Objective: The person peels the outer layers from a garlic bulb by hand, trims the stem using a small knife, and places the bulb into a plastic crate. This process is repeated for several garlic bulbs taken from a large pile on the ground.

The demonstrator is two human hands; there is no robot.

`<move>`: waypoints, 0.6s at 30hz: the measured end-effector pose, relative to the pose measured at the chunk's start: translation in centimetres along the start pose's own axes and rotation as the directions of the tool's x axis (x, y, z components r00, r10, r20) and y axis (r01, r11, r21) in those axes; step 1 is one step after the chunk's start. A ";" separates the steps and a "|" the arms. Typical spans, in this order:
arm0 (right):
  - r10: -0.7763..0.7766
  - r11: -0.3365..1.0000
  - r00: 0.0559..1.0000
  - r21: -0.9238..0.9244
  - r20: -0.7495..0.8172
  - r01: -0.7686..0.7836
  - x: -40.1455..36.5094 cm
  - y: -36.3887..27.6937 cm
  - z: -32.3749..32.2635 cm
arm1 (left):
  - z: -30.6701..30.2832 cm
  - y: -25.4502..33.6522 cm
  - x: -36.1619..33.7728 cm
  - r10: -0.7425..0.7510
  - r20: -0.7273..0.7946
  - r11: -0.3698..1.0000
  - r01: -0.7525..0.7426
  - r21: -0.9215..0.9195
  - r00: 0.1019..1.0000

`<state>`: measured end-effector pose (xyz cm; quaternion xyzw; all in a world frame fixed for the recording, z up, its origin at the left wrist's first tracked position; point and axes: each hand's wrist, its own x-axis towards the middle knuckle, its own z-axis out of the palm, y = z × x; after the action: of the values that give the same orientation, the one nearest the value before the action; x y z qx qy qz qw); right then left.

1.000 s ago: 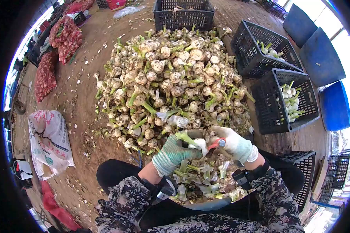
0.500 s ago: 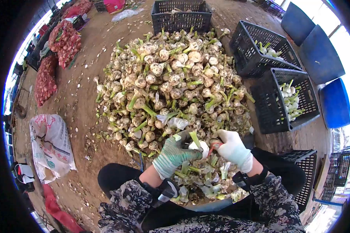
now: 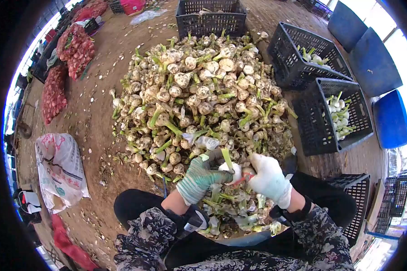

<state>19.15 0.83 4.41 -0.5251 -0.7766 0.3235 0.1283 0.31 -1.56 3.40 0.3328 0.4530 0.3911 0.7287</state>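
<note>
A peeled white garlic bulb (image 3: 233, 173) with a cut green stem pointing up is in my left hand (image 3: 198, 178), whose striped green glove closes round it. My right hand (image 3: 270, 181), in a white glove, is closed on a small red tool (image 3: 246, 176) pressed against the bulb's right side. Most of that tool is hidden by the fingers, so its blade or edge cannot be made out. Just beyond both hands rises a large heap of unpeeled garlic (image 3: 203, 99). Below them, between my knees, lie peelings and stem scraps (image 3: 235, 207).
Black crates holding peeled garlic (image 3: 319, 113) (image 3: 289, 67) stand at the right, and another crate (image 3: 211, 25) is behind the heap. A white sack (image 3: 61, 169) lies at the left, with red mesh bags (image 3: 74, 49) farther back. Blue barrels (image 3: 390, 119) line the right side.
My right hand has turned slightly and shifted down beside the bulb, with its back now more toward the camera. The left hand keeps the bulb in nearly the same place.
</note>
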 end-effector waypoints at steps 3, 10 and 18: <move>0.119 0.939 0.992 0.320 0.037 -0.125 0.5 2.8 0.6 | -0.1 -0.2 0.2 -0.025 0.057 0.995 0.030 -0.095 0.998; 0.166 0.586 0.985 0.798 0.050 -0.139 0.2 0.9 2.8 | 0.1 -1.9 0.3 0.162 -0.001 0.985 -0.162 -0.062 0.987; 0.230 0.580 0.973 0.802 0.002 -0.139 1.6 0.3 4.8 | -2.1 -3.5 1.1 0.069 -0.275 0.973 -0.125 -0.193 0.959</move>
<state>16.12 0.59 0.32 -0.5059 -0.4837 0.6202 0.3541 -0.38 -1.96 -0.75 0.2209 0.4861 0.5131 0.6720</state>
